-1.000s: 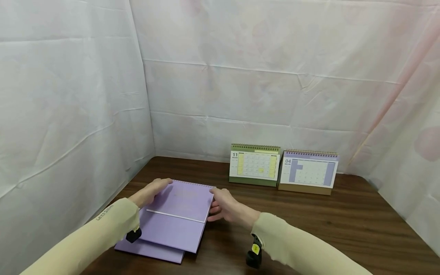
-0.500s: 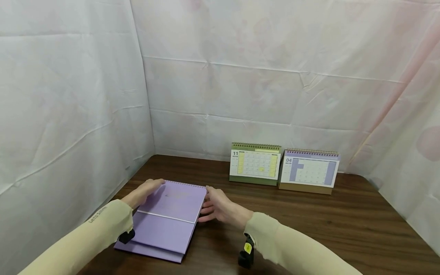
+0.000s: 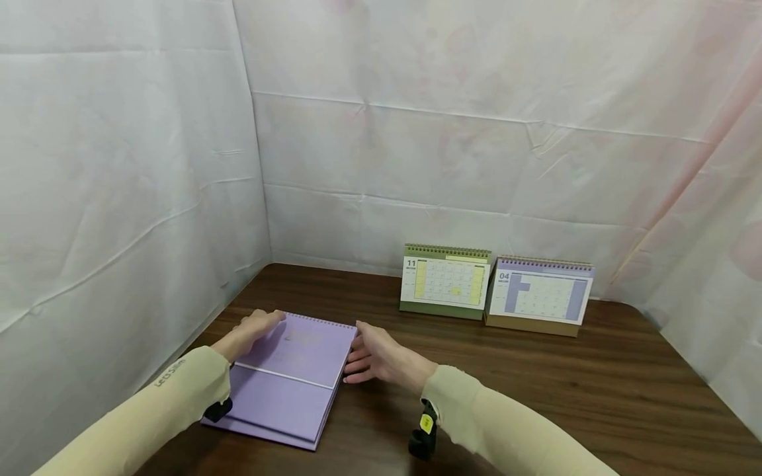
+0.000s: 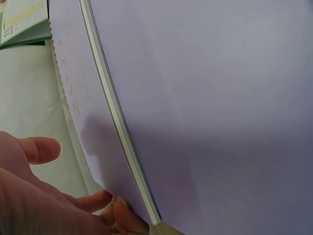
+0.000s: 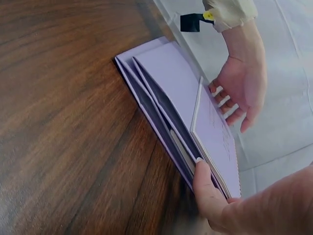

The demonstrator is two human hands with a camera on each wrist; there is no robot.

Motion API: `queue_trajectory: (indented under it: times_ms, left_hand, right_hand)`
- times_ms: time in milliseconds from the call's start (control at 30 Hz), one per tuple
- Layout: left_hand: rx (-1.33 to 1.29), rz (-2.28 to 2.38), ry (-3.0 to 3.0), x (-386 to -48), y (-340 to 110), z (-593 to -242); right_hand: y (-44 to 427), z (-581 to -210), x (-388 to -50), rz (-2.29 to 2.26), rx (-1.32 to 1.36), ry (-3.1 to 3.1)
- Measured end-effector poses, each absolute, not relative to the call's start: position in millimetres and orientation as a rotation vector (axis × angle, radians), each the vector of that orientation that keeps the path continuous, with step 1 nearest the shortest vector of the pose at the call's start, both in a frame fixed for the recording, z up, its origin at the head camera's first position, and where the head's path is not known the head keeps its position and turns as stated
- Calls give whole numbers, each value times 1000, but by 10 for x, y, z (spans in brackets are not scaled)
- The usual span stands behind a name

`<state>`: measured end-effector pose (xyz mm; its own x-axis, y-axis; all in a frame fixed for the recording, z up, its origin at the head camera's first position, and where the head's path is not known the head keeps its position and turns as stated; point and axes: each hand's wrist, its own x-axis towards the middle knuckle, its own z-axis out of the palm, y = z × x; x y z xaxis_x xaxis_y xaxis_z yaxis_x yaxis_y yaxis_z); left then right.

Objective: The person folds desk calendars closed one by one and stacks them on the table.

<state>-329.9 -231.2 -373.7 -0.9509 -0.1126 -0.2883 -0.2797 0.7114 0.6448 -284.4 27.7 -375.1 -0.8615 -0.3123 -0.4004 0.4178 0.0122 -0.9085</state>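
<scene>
Purple desk calendars lie folded in a stack on the left near part of the dark wood-grain worktop, their spiral binding toward the far side. A pale strip of page edges crosses the top one, and the lower cover peeks out along the near edge. The left hand rests at the stack's far left corner, fingers relaxed and lying against its left edge. The right hand is at the right edge, fingers extended and slightly spread, one fingertip against the side and the thumb by the far right corner. Farther right stand a green desk calendar showing 11 and, just to its right, a lilac desk calendar showing 04. Pale sleeves cover both arms, with a black strap at the right wrist. White cloth hangs behind.
</scene>
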Motion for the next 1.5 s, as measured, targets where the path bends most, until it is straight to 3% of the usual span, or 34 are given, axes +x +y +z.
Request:
queue_trajectory:
  times_ms: [233,433,667,800,933,1033,1500]
  left_hand:
    - [-344,974,2742,-3254,-2301,-3726]
    - [-297,771,2926,-3301,-2058,-3689]
    - [16,849,3070,-3495,-1392,-3515]
    - [292,867,3146,-3631,-922,-3384]
    - [598,806,3237,-3834,-537,-3321]
    - [658,921,3184,-3958,-305,-3280]
    - [271,1866,2555,-4205,205,-3299]
  right_hand:
    - [295,-3770,-2865,-1827,34,1859]
    - [499,-3784,-2936,-1699,-200,2220]
    - [1246,-3634,-3243,-1275,-731,3035]
    - [1718,-3469,-3484,-1021,-890,3294]
    - [2010,-3304,-3709,-764,-832,3509]
    - [2118,-3202,-3829,-763,-742,3531]
    - [2232,-3161,-4043,-1170,-293,3196]
